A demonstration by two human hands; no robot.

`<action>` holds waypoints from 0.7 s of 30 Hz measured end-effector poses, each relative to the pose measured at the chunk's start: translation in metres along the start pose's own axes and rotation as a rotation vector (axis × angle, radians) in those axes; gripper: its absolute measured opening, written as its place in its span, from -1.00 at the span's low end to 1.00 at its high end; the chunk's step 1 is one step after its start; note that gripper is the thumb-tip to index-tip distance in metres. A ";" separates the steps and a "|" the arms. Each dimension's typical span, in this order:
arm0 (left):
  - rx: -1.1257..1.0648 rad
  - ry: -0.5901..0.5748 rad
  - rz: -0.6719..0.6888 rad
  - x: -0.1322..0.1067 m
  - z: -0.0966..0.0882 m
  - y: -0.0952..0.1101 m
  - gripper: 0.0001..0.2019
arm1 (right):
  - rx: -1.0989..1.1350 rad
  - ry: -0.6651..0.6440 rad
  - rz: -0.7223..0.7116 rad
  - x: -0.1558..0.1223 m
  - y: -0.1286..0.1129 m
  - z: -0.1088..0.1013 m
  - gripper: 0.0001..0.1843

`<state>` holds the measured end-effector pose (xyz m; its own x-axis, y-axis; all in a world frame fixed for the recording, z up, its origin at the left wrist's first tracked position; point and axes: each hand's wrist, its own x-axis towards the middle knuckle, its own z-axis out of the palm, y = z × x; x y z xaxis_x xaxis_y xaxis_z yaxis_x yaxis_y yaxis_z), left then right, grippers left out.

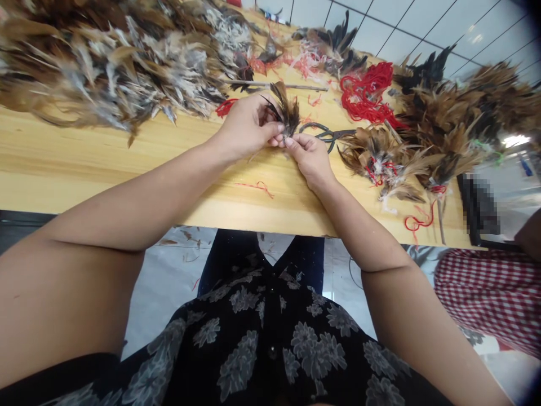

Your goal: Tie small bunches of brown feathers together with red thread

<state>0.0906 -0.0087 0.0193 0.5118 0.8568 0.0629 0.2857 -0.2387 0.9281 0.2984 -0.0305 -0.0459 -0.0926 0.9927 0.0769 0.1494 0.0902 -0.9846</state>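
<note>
From here I see a long pale wooden table point(127, 163) heaped with brown and black feathers point(114, 62). Over it, the left hand point(247, 127) and right hand point(308, 158) pinch a small feather bunch point(286, 110) closely between their fingertips; its base is hard to make out. Dark scissors point(325, 135) lie just beside them, near a tangle of red thread point(367, 93).

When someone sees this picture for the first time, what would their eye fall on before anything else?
The eye falls first on the large heap of brown, black and cream feathers across the far left of the light wooden table, with more feather bundles at the right. At the center, the left hand and right hand pinch a small brown-and-black feather bunch. Bright red string stands out just beyond the dark scissors.
</note>
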 end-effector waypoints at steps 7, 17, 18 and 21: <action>0.003 0.080 0.054 0.003 0.000 -0.006 -0.44 | -0.064 -0.018 -0.031 0.004 0.006 -0.003 -0.28; 0.492 -0.022 0.009 0.000 -0.019 -0.018 -0.86 | -0.073 0.048 -0.023 -0.003 -0.001 -0.011 -0.28; 0.507 -0.017 0.029 0.002 -0.015 -0.021 -0.84 | -0.071 0.047 -0.022 -0.003 -0.001 -0.011 -0.28; 0.557 -0.018 0.090 0.006 -0.004 -0.024 -0.82 | -0.096 0.059 -0.028 -0.002 0.000 -0.011 -0.30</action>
<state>0.0837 0.0040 -0.0016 0.5665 0.8150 0.1220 0.6224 -0.5201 0.5849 0.3092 -0.0320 -0.0443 -0.0406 0.9925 0.1157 0.2414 0.1221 -0.9627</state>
